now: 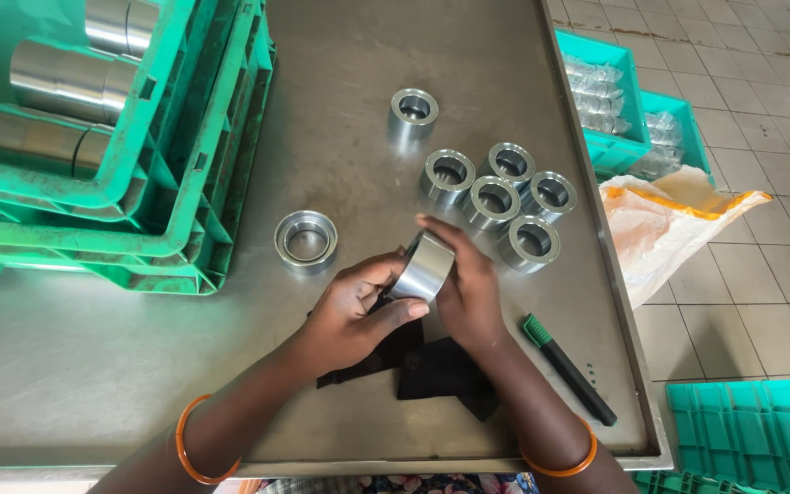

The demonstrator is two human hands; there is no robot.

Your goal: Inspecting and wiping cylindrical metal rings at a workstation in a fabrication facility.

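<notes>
Both hands hold 1 steel ring [422, 266] just above the metal worktop [93, 366], near its front edge. The left hand [354, 316] is wrapped on the ring's near side, thumb laid along its polished outer wall; the right hand [464, 288] is closed on its far side, fingers curled over the top rim. A black cloth [432, 366] lies on the worktop directly beneath the ring.

Judging from this, the step in hand is checking or wiping this 1 ring by turning it between the fingers. The next move likely calls for rotating it without smudging the wall, then setting it down flat.

Behind the ring to the right stand 5 like rings in a cluster [505, 197]; 1 more [412, 112] stands farther back, and a wider ring [305, 241] sits left. A green-capped marker [567, 366] lies right of the cloth. Green crates [176, 183] holding steel cylinders [66, 82] sit far left.
</notes>
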